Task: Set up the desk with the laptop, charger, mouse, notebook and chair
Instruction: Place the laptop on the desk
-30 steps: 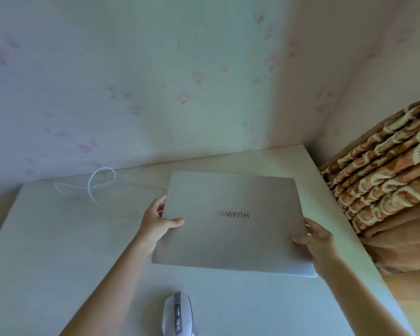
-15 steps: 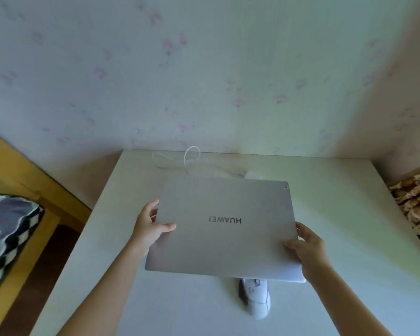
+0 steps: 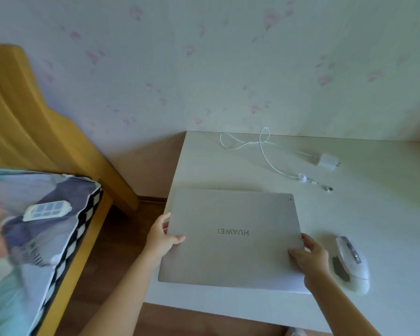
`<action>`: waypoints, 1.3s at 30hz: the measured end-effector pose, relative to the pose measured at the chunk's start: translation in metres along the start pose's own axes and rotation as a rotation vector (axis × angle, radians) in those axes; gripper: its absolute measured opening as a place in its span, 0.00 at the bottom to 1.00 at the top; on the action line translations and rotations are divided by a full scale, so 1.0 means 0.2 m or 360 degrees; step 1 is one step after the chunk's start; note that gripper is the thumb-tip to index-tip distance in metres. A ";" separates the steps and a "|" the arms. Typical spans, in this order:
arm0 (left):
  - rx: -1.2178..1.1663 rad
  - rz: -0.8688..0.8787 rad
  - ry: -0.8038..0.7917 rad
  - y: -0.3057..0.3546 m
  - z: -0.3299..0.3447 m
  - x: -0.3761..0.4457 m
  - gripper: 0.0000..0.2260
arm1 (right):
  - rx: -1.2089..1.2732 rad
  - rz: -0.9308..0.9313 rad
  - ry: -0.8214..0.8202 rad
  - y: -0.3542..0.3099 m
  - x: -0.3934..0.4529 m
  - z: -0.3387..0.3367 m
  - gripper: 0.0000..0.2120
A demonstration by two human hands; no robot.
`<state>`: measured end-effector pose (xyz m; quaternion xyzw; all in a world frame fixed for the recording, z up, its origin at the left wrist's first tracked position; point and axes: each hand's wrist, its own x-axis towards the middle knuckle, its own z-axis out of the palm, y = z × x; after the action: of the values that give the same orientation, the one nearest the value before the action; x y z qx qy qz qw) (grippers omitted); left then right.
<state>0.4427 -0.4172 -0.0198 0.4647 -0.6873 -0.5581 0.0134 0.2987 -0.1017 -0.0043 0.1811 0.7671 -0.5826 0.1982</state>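
A closed silver laptop (image 3: 230, 236) with an upside-down logo hangs over the front left corner of the white desk (image 3: 386, 190). My left hand (image 3: 161, 236) grips its left edge, thumb on the lid. My right hand (image 3: 309, 257) grips its right edge, thumb on top. A white mouse (image 3: 352, 264) lies on the desk just right of my right hand. The white charger (image 3: 327, 161) and its looped cable (image 3: 260, 141) lie at the back of the desk by the wall. No notebook or chair shows.
A bed with a yellow wooden frame (image 3: 29, 112) and a patterned quilt (image 3: 34, 226) stands to the left, across a strip of brown floor (image 3: 121, 229). A blue-and-white remote (image 3: 47, 210) lies on the quilt. The wallpapered wall (image 3: 228, 57) runs behind the desk.
The laptop has shifted left across the desk, in both hands, and now overhangs the left corner. The charger and mouse have come clear of it. The view swung left, bringing in the bed.
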 end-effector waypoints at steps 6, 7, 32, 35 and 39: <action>-0.0008 -0.0017 -0.0060 -0.16 -0.06 0.01 0.36 | -0.0094 0.0003 0.0054 0.11 -0.09 0.09 0.18; -0.0005 -0.0010 -0.0065 -0.17 -0.07 0.02 0.36 | -0.0101 -0.0009 0.0057 0.12 -0.10 0.09 0.18; 0.0869 0.0475 0.0300 -0.07 0.13 -0.04 0.44 | -0.1203 -0.0585 0.0056 0.15 -0.04 0.12 0.29; 0.1010 0.0810 0.0199 0.04 0.32 0.00 0.40 | -0.1413 -0.0822 0.0030 0.08 0.01 0.15 0.29; 0.1131 0.1171 -0.0175 0.31 0.63 0.07 0.33 | -0.1453 -0.0958 0.0073 -0.04 0.19 0.14 0.29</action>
<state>0.3279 -0.3346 -0.0255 0.1379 -0.9523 -0.2720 0.0142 0.2654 -0.1294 -0.0237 -0.1384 0.9641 -0.2174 0.0644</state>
